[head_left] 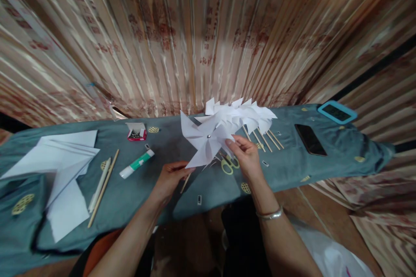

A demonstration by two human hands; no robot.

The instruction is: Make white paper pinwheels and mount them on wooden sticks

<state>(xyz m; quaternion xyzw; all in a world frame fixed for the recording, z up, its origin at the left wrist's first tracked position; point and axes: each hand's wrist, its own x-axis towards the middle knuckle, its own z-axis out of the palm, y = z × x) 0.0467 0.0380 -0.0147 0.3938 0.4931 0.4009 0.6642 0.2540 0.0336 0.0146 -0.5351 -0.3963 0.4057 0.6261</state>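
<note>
A white paper pinwheel (203,138) with a metal pin at its centre is held up over the blue-grey cloth-covered table (156,199). My left hand (170,177) is closed on the pinwheel's wooden stick (186,183) just below the paper. My right hand (244,154) pinches one paper blade at the pinwheel's right edge. Behind it lie several finished white pinwheels (242,114) with their sticks pointing toward me. Yellow scissors (229,165) lie on the cloth under my right hand.
A pile of white paper sheets (63,169) lies at the left, with a wooden stick (104,187) and a white pen beside it. A green-and-white glue stick (136,163), a small pin box (136,132), a black phone (310,139) and a blue-framed device (337,111) are also on the table.
</note>
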